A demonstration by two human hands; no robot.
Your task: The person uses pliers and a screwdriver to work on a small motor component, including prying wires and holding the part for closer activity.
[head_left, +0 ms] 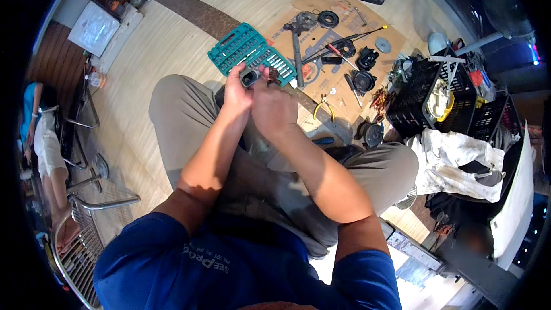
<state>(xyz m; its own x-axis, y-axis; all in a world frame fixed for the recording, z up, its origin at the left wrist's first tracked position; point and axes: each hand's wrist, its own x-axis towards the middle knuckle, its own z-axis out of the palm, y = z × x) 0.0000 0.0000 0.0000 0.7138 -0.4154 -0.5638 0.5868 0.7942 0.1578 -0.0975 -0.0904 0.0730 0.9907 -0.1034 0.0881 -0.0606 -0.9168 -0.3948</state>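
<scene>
In front of my crossed legs, my left hand [238, 93] is closed around a small grey metal part with a dark, rounded opening [249, 77]. My right hand [275, 106] is right against it, fingers curled. A small dark reddish-brown piece [274, 77] shows at the right fingertips; its kind is not clear. Just beyond both hands lies an open teal socket set case [244, 51] with rows of sockets and bits. Yellow-handled pliers [326, 109] lie on the floor to the right of my right hand.
A flattened cardboard sheet [344, 17] carries black round parts, a hammer [298, 57] and screwdrivers. Black plastic crates [410, 100] and white cloth [453, 161] crowd the right. A metal chair [86, 241] stands at left, with another person's leg [54, 195] beside it.
</scene>
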